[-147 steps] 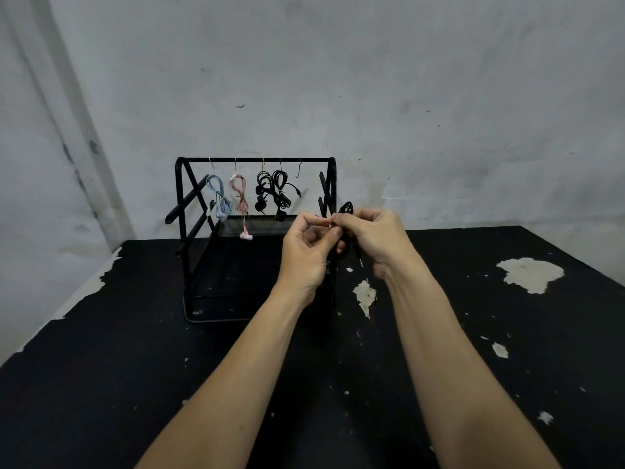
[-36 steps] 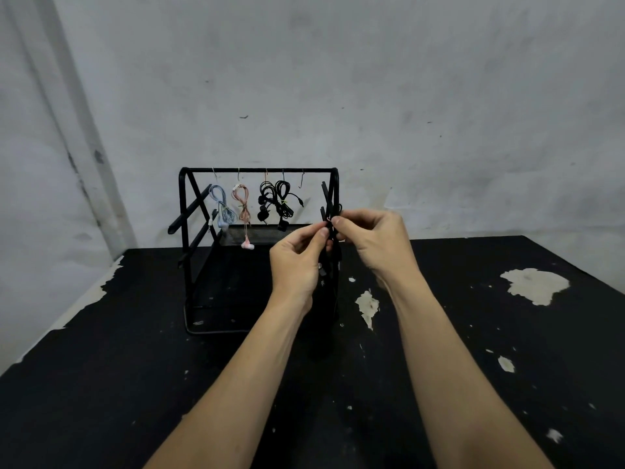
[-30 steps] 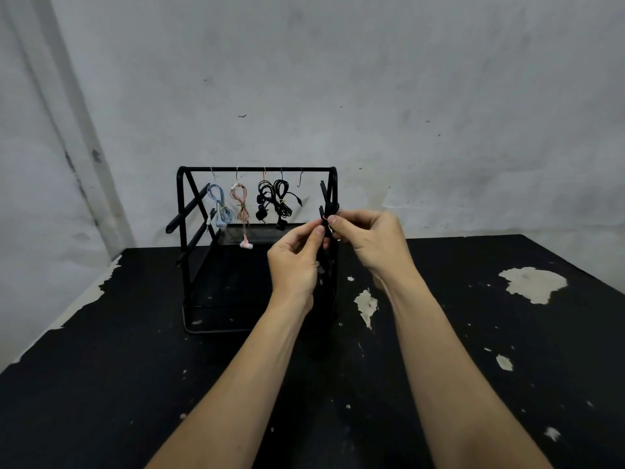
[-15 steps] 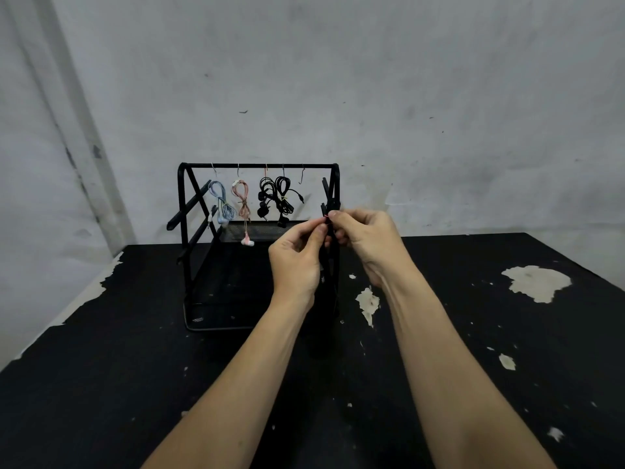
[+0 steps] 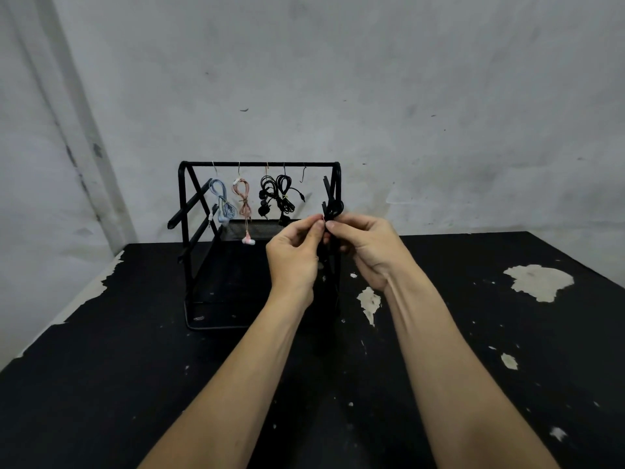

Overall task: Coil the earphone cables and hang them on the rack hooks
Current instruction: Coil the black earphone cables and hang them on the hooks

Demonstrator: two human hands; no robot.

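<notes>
The black earphone cable (image 5: 333, 211) is hard to trace: its coiled loop shows above the fingertips, but the rest merges with the dark rack post and surface (image 5: 101, 367) behind it. The left hand (image 5: 294, 255) and right hand (image 5: 367, 247) meet thumb to forefinger, both pinching the bundle just below the loop, other fingers curled. The black metal wire rack (image 5: 257, 163) has a mesh shelf and five thin hooks on its top bar. Four hold coiled earphones: one blue (image 5: 221, 203), one pink (image 5: 242, 201), two black (image 5: 277, 196). The fifth hook (image 5: 303, 174) is bare. The surface's black coating is chipped, pale patches showing
</notes>
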